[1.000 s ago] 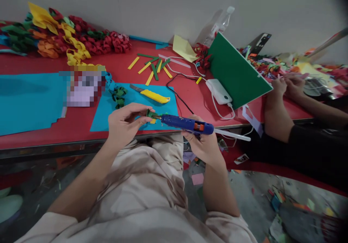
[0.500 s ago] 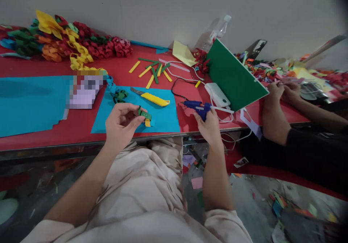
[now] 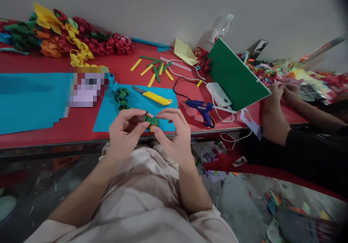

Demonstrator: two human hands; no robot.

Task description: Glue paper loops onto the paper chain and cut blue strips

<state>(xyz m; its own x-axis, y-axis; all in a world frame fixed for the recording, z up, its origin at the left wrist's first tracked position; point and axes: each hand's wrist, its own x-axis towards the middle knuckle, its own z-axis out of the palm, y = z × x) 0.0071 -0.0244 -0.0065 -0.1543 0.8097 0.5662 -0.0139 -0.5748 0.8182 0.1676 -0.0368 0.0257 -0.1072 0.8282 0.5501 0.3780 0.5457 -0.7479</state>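
Observation:
My left hand (image 3: 126, 132) pinches a small green paper loop with a yellow piece under it, the end of a paper chain (image 3: 152, 120), just over the table's front edge. On its other side, my right hand (image 3: 175, 132) closes its thumb and index finger about the same piece. Green and blue links (image 3: 122, 95) lie behind my left hand; whether they join the held piece is hidden. A blue hot glue gun (image 3: 200, 108) rests on the table right of my right hand. Beyond my hands a yellow utility knife (image 3: 156, 98) lies on a blue sheet (image 3: 106, 121).
Green and yellow paper strips (image 3: 156, 70) lie scattered behind the knife. Colourful paper chains (image 3: 89, 36) pile at the back left. A green board (image 3: 236, 74) leans beside a white power bank-like box (image 3: 219, 95) with cables. Another person's hands (image 3: 282, 90) work at the right.
My right hand has let go of the glue gun, leaving it on the table, and moved left to the paper chain. My left hand still holds the chain, shifted slightly right.

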